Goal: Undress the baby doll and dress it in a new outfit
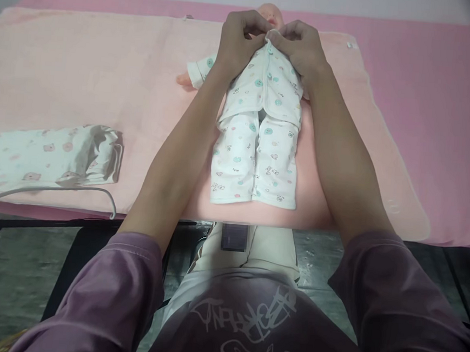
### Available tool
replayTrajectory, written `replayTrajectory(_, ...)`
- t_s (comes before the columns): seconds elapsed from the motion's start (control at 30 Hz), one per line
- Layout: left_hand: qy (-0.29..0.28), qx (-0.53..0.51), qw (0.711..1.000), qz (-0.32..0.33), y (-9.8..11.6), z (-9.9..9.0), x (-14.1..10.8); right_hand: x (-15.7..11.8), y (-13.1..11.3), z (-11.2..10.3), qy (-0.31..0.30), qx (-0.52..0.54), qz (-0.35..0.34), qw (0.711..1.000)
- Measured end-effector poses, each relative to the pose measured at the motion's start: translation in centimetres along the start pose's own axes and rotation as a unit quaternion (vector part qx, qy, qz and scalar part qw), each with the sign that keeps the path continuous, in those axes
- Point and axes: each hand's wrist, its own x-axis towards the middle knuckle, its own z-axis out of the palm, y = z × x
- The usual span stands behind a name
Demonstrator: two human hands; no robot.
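A baby doll (270,13) lies on its back, dressed in a white printed jacket (280,87) and matching trousers (236,160). At the neck of the jacket, my left hand (241,38) pinches one side of the collar, and my right hand (304,46) pinches the other, their fingertips nearly meeting. Below them the jacket's front edges come together, with small snaps along the opening. One doll hand (184,80) sticks out of a sleeve beside my left forearm. My hands hide part of the doll's head and shoulders.
Under the doll a pale pink blanket (84,66) covers most of a darker pink surface (436,105). A folded printed cloth (45,155) lies at the left, with a white cable (55,188) along the near edge.
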Motion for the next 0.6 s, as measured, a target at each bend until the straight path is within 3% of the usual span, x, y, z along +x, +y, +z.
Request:
replayTrajectory(0.17,-0.025,-0.037,0.998,-0.047,1.0,-0.1,-0.7,0.3,0.3,-0.1,-0.001,0.002,0.015,1.0)
replayTrajectory(0.3,-0.003,-0.054,0.993,-0.106,2.7,0.0,-1.4,0.5,0.5,-0.1,-0.012,0.005,0.023,1.0)
replayTrajectory(0.43,0.023,-0.018,0.988,-0.151,4.2,0.6,-1.2,0.1,-0.2,0.0,-0.012,-0.043,-0.001,0.999)
replayTrajectory(0.6,0.038,0.054,0.959,-0.274,6.1,1.3,-0.8,-0.3,-1.5,-0.1,-0.037,-0.115,-0.004,0.993)
